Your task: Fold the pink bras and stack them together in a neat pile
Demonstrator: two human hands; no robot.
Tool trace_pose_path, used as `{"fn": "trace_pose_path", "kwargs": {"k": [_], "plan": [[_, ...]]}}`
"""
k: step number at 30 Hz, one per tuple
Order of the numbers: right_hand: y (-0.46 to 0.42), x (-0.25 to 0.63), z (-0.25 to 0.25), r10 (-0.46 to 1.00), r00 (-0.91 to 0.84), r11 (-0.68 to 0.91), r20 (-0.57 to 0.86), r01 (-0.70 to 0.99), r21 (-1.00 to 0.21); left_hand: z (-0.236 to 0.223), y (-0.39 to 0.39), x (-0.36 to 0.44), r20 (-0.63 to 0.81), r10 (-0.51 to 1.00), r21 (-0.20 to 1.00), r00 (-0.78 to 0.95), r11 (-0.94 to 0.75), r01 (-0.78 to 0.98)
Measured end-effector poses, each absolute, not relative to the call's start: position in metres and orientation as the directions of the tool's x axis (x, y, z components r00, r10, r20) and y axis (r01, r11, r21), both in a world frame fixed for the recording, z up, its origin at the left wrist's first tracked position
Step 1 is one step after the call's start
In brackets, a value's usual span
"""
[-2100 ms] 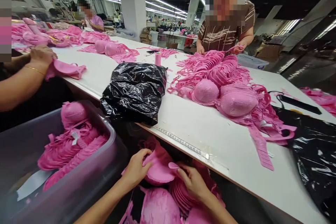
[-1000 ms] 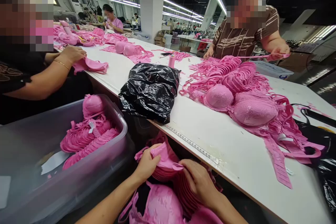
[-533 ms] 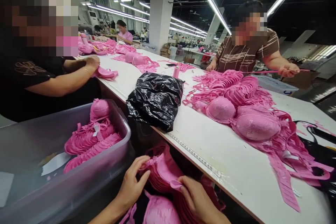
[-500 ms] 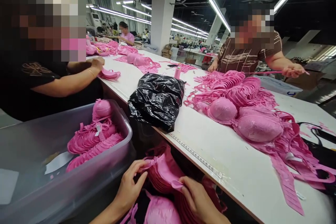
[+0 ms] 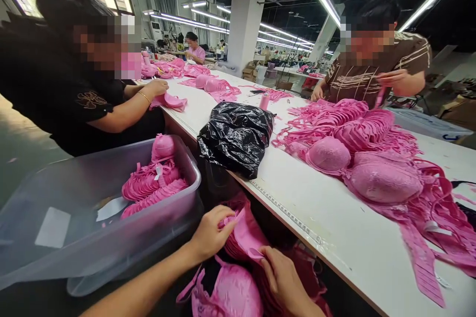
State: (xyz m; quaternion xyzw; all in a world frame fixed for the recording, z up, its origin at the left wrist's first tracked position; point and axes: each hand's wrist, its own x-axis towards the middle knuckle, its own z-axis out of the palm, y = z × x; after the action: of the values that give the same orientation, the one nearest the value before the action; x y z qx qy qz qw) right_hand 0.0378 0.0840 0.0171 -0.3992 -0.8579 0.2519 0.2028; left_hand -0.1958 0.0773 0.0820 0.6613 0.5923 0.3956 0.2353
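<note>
A nested stack of pink bras (image 5: 247,230) sits low in front of me, below the table edge. My left hand (image 5: 212,233) is closed on the far left part of the top bra, with fingertips pinching its edge. On the near right side, my right hand (image 5: 280,275) pinches the same bra's edge between thumb and fingers. A lace-covered bra cup (image 5: 238,290) lies closer to me, between my forearms. The lower part of the stack is in shadow and partly hidden by my right hand.
To the left stands a clear plastic bin (image 5: 195,173) with stacked pink bras (image 5: 154,183). A black plastic bag (image 5: 236,136) overhangs the white table (image 5: 282,183), where a tape measure (image 5: 286,210) runs along the edge. More bras (image 5: 386,176) are heaped right. Two people work at the table.
The view has swung left, so the scene sits further right. My left hand has closed further over the bra's edge; my right keeps its pinch. The person opposite has drawn a hand inward.
</note>
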Motion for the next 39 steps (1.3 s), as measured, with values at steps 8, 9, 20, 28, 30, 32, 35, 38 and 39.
{"fn": "trace_pose_path", "kwargs": {"k": [8, 9, 20, 28, 30, 32, 35, 38, 39], "plan": [[0.085, 0.041, 0.016, 0.837, -0.532, 0.48, 0.131, 0.597, -0.643, 0.038, 0.093, -0.158, 0.069, 0.997, 0.658, 0.016, -0.058, 0.75], [0.086, 0.041, 0.018, 0.845, -0.521, 0.456, 0.119, 0.588, -0.668, 0.03, 0.087, -0.156, 0.102, 0.995, 0.691, 0.004, -0.073, 0.719], [0.101, 0.047, 0.063, 0.892, -0.44, 0.36, 0.105, 0.551, -0.753, 0.03, 0.095, -0.155, 0.007, 0.984, 0.989, -0.178, 0.019, 0.146], [0.098, 0.051, 0.054, 0.864, -0.504, 0.375, -0.019, 0.667, -0.644, 0.049, 0.087, -0.18, -0.219, 0.974, 0.971, 0.059, 0.212, 0.111], [0.096, 0.049, 0.048, 0.864, -0.503, 0.394, -0.004, 0.683, -0.615, 0.065, 0.102, -0.189, -0.303, 0.934, 0.942, 0.188, 0.264, 0.209], [0.093, 0.047, 0.04, 0.862, -0.506, 0.425, 0.026, 0.694, -0.581, 0.081, 0.122, -0.196, -0.352, 0.911, 0.894, 0.215, 0.259, 0.366], [0.087, 0.046, 0.026, 0.856, -0.503, 0.482, 0.12, 0.693, -0.536, 0.092, 0.15, -0.198, -0.35, 0.921, 0.822, 0.172, 0.213, 0.528], [0.083, 0.048, 0.021, 0.856, -0.483, 0.499, 0.187, 0.673, -0.546, 0.09, 0.161, -0.19, -0.405, 0.895, 0.808, 0.188, 0.254, 0.531], [0.082, 0.048, 0.024, 0.862, -0.477, 0.481, 0.171, 0.663, -0.573, 0.089, 0.159, -0.186, -0.427, 0.883, 0.813, 0.195, 0.281, 0.511]]}}
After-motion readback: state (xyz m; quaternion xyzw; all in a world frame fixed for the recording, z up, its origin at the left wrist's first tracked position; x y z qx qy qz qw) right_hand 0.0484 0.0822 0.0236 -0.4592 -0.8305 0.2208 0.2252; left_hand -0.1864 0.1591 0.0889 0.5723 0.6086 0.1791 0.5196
